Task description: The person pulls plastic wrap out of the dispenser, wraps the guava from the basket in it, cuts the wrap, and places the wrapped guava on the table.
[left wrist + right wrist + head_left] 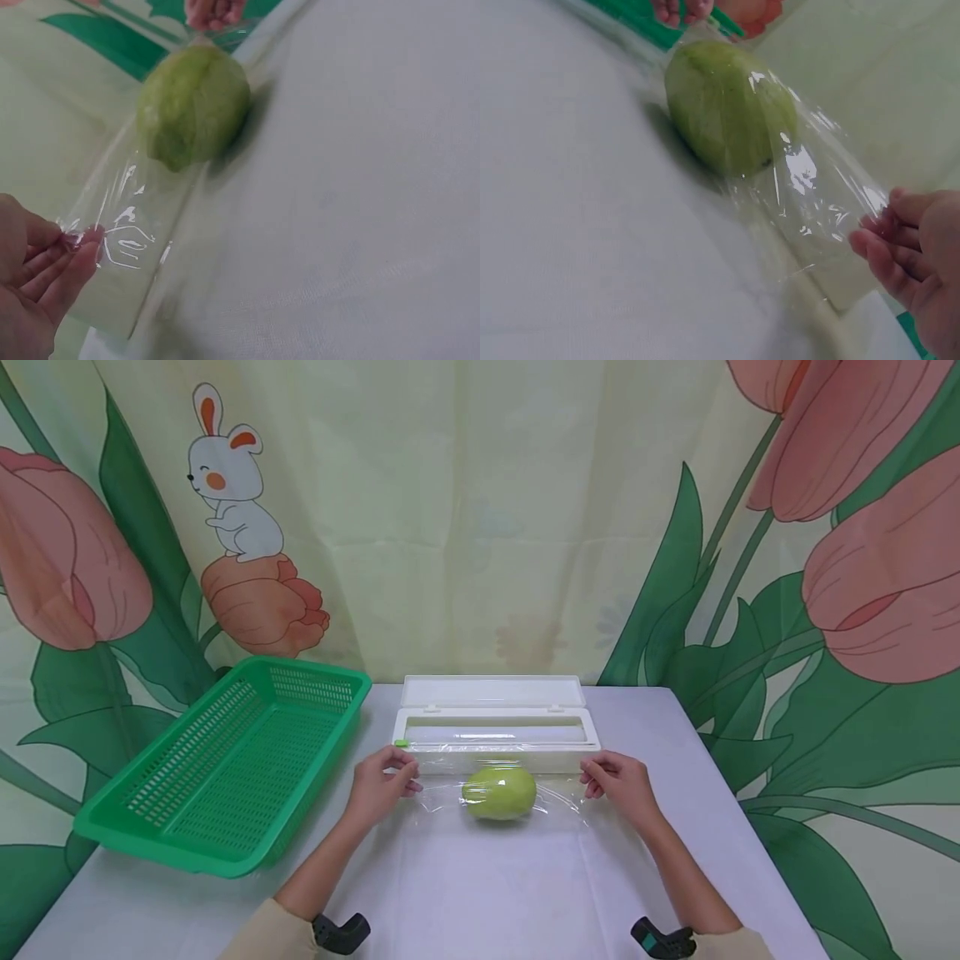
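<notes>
A green mango-like fruit (499, 792) lies on the table just in front of a white cling film dispenser (497, 762), whose lid stands raised at the back. Clear cling film (802, 169) stretches from the dispenser over the fruit. My left hand (381, 783) pinches the film's left corner between thumb and fingers, and in the left wrist view the film gathers at those fingertips (88, 238). On the other side my right hand (619, 783) pinches the right corner. Both hands are beside the fruit, apart from it.
A green perforated plastic basket (217, 768) stands at the left of the table. White cloth covers the table (495, 893). A small green slider (401, 743) sits at the dispenser's left end. Behind hangs a curtain (465, 527) printed with tulips and a rabbit.
</notes>
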`<state>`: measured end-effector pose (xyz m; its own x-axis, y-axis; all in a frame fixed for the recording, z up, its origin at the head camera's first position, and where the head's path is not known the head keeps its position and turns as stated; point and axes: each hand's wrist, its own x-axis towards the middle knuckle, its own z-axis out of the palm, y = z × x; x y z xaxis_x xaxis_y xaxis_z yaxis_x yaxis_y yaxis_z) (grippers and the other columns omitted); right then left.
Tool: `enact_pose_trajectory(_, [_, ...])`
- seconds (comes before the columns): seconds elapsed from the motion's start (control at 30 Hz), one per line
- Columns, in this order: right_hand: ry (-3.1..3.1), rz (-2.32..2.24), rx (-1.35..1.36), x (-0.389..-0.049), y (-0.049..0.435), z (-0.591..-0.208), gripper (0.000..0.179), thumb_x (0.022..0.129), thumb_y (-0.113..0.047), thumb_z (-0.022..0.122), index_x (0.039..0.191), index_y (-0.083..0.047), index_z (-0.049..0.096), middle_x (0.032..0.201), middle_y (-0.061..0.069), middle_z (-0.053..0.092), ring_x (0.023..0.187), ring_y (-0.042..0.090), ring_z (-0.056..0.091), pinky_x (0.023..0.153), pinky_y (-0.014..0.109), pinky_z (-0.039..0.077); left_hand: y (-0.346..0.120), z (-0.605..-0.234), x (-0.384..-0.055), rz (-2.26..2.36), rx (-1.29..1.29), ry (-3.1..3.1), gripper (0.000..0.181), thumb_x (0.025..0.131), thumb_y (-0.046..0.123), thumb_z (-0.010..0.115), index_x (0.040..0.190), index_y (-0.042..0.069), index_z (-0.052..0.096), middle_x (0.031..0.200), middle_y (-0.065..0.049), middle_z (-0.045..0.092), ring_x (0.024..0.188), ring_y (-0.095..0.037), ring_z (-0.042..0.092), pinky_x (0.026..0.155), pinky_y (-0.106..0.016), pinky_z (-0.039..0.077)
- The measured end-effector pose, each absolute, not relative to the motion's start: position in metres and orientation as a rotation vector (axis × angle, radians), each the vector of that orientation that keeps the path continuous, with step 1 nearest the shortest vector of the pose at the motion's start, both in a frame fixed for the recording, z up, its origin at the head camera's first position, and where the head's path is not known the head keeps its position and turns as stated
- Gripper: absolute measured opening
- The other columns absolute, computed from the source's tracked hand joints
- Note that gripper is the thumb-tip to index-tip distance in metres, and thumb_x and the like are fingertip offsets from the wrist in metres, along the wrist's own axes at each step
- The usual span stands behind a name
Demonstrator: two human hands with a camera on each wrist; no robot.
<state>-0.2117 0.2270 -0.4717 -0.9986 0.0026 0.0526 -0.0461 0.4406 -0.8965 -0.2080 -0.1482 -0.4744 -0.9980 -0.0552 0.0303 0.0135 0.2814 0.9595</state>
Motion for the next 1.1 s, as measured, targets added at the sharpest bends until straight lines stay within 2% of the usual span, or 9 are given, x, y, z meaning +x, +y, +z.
enact_pose_trajectory(0.17, [-2.641,1.649,0.056,-0.217,0.227,-0.481,0.019,0.092,-0.010,0.065,0.095,0.009,0.066,0.073,0.014,0.068,0.054,0.012,0.062,0.054,0.025,0.056,-0.147,-0.483,-0.212,-1.873,0.104,-2.459,0.008,0.087,0.003,0.068,0.092,-0.003,0.063,0.079,-0.016,0.068,0.062,-0.020,0.071,0.057,-0.029,0.060])
enact_pose_trajectory(0.43, [-2.738,1.668,0.003,-0.224,0.226,-0.502,0.013,0.091,-0.009,0.065,0.089,0.003,0.069,0.068,0.006,0.065,0.049,0.013,0.057,0.048,0.024,0.050,-0.144,-0.497,-0.217,-1.875,0.159,-2.505,0.005,0.083,-0.003,0.069,0.084,-0.004,0.064,0.070,-0.011,0.066,0.057,-0.014,0.068,0.055,-0.026,0.058])
enact_pose_trajectory(0.7, [-2.711,1.752,0.139,-0.215,0.215,-0.501,0.015,0.090,-0.003,0.064,0.089,0.011,0.067,0.068,0.019,0.066,0.047,0.013,0.056,0.045,0.023,0.049,-0.140,-0.506,-0.216,-2.005,0.198,-2.510,0.006,0.086,-0.003,0.066,0.087,-0.007,0.062,0.074,-0.014,0.068,0.062,-0.018,0.071,0.059,-0.031,0.060])
enact_pose_trajectory(0.87, [-2.669,1.786,0.153,-0.212,0.215,-0.500,0.017,0.090,-0.005,0.065,0.095,0.011,0.066,0.066,0.015,0.065,0.049,0.012,0.056,0.046,0.024,0.049,-0.137,-0.509,-0.214,-2.135,0.203,-2.447,0.008,0.089,-0.001,0.062,0.093,-0.008,0.060,0.081,-0.018,0.071,0.069,-0.021,0.072,0.064,-0.034,0.061])
enact_pose_trajectory(1.1, [-2.645,1.924,0.079,-0.216,0.229,-0.512,0.031,0.087,-0.015,0.071,0.109,0.005,0.063,0.084,0.007,0.066,0.061,0.010,0.060,0.058,0.024,0.054,-0.140,-0.505,-0.209,-2.173,0.129,-2.428,0.015,0.088,0.000,0.064,0.100,-0.008,0.062,0.090,-0.021,0.072,0.076,-0.021,0.073,0.068,-0.032,0.061])
